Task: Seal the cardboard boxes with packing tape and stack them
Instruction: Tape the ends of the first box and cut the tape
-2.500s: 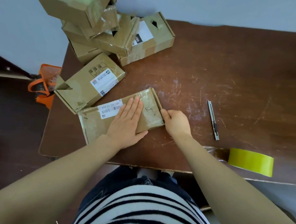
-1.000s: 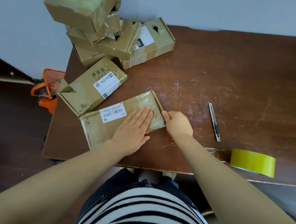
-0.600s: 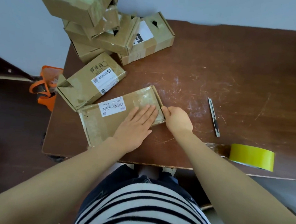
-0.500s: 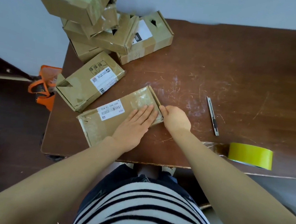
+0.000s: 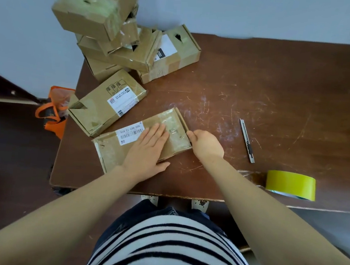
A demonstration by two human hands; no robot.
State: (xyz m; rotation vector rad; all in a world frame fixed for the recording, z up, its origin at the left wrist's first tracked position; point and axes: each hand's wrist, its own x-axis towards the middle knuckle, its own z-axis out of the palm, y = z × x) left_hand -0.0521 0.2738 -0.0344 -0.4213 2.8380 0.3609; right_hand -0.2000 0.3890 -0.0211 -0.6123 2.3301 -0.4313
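Note:
A flat cardboard box point(image 5: 112, 150) with a barcode label lies near the table's front edge, clear tape shining across its right half. My left hand point(image 5: 148, 149) presses flat on its top with straight fingers. My right hand point(image 5: 206, 145) is curled against the box's right end, its thumb on the edge. A yellow roll of packing tape point(image 5: 290, 184) stands at the front right, a loose strip trailing to its left. A stack of taped boxes point(image 5: 115, 34) leans at the back left.
A slim utility knife point(image 5: 247, 141) lies right of my right hand. Another labelled box point(image 5: 106, 102) sits just behind the flat one. An orange bag point(image 5: 53, 111) is on the floor left of the scratched brown table point(image 5: 280, 95).
My left hand slid along the box top toward the right end and has now drawn back toward the middle. My right hand stays at the box's right end.

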